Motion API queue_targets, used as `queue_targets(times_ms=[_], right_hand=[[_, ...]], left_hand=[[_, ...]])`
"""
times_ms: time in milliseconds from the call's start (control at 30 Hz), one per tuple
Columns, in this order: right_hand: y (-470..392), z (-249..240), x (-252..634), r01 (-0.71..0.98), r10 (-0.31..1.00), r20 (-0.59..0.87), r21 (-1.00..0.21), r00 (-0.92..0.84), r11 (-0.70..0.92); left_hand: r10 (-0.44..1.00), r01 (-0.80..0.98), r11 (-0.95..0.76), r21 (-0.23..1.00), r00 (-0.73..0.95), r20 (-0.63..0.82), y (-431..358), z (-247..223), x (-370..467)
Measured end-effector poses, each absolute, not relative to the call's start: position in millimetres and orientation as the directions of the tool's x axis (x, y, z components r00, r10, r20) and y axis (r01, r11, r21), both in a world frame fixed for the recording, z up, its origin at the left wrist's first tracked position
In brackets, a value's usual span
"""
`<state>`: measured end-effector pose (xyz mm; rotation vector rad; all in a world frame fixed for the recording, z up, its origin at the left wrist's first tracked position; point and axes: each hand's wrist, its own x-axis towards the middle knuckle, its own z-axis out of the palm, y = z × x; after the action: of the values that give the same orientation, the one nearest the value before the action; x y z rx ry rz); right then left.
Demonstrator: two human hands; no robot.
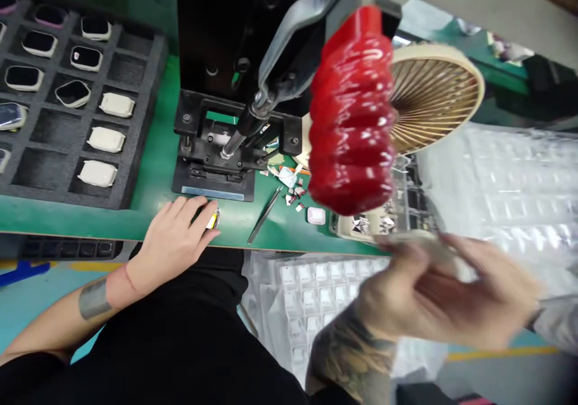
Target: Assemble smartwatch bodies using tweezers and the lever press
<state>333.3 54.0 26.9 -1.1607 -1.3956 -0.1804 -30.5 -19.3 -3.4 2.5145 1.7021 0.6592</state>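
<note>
My left hand [177,236] rests at the front edge of the green bench, its fingers closed round a small dark item with a yellow part [212,219], mostly hidden. My right hand [395,290], smeared by motion, is raised past the bench edge and grips a pale blurred object [445,260]. Another person's hand [492,290] reaches in from the right and touches the same object. In front of my left hand stands a black hand press [214,164] with a red ribbed handle [352,116]. Tweezers [265,214] and a small pinkish-white case [316,215] lie between my hands.
A dark foam tray [54,137] with several pale smartwatches stands at left. Small scraps [295,195] lie beside the press. Behind the handle is a round fan [440,98]. Clear plastic trays [510,176] sit at right, and another tray of white pieces [316,296] is below the bench.
</note>
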Motion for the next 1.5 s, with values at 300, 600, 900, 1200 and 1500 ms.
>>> queue_targets(times_ms=[300,600,900,1200,1500], right_hand=[[20,2,220,0.346,0.888,0.457,-0.826,-0.052,0.445],[21,5,168,0.351,0.821,0.567,-0.757,-0.067,0.551],[32,4,167,0.359,0.780,0.582,-0.695,-0.230,0.623],[36,-4,165,0.117,0.916,0.385,-0.910,-0.111,0.397],[35,7,157,0.192,0.901,0.418,-0.881,-0.117,0.433]], left_hand=[[0.998,0.470,-0.056,0.881,0.036,0.044,-13,-3,-42],[0.979,-0.250,0.193,0.949,0.114,-0.170,16,10,-23],[0.974,-0.354,0.140,0.925,0.217,-0.064,9,7,-21],[0.990,-0.412,-0.026,0.911,0.114,0.080,15,1,-20],[0.956,-0.113,-0.270,0.956,0.083,0.280,10,-6,-18]])
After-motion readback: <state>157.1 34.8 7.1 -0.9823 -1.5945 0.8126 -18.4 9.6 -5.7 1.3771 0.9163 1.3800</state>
